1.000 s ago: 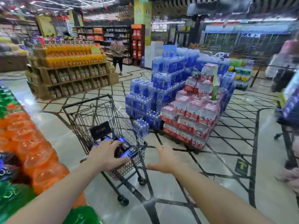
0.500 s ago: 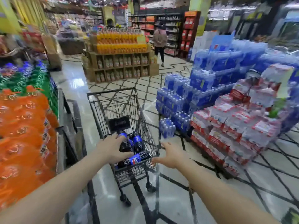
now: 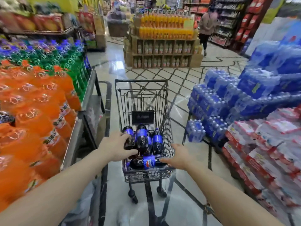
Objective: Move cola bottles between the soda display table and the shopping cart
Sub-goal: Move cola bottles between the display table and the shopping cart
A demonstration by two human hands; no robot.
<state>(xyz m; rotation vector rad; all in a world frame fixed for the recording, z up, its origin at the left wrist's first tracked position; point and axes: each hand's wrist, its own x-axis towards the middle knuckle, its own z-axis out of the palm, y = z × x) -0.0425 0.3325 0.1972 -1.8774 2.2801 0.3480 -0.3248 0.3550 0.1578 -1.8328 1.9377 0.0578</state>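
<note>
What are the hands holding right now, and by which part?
The left hand reaches around the lower body of the leftmost cola bottle in the cart; a closed grip cannot be told. The right hand is open, holding nothing.

Wooden juice display (image 3: 162, 41), upper centre; shopper in pink top (image 3: 207, 26), upper right; blue-wrapped water packs (image 3: 236, 98), right; red-labelled packs (image 3: 267, 147), lower right.

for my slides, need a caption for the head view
Both hands, left and right, reach into a shopping cart holding cola bottles.

Wire shopping cart (image 3: 164, 101), cola bottles (image 3: 157, 141) inside
</note>
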